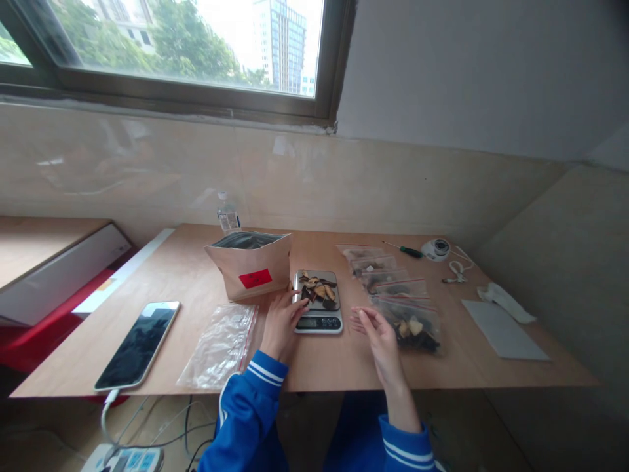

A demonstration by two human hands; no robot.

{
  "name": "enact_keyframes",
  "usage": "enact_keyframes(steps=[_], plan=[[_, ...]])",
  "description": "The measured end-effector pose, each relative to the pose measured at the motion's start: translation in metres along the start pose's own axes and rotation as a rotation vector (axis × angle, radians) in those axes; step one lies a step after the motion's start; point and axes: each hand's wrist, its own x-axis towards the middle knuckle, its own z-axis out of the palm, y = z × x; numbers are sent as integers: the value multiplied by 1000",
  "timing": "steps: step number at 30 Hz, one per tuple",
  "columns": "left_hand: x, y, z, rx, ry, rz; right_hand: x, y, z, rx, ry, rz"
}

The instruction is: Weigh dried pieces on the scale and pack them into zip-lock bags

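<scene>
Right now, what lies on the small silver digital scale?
Dark and tan dried pieces lie on the scale, hiding most of its top; the left hand touches its edge.

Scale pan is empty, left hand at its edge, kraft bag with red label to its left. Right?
Not quite. In the head view the scale is not empty: it carries a pile of dried pieces. The rest holds: the left hand is at its edge, and the kraft bag with the red label stands to its left.
</scene>
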Motion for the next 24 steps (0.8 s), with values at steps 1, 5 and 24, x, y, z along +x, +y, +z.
enact_keyframes(steps=[1,5,24], plan=[[-2,6,-6,5,24,1,0,1,-2,0,7,-1],[-7,25,-35,-26,210,-18,2,7,-9,-27,25,-5],[16,-47,-2,-10,-122,-224,7,14,-40,-45,141,41]])
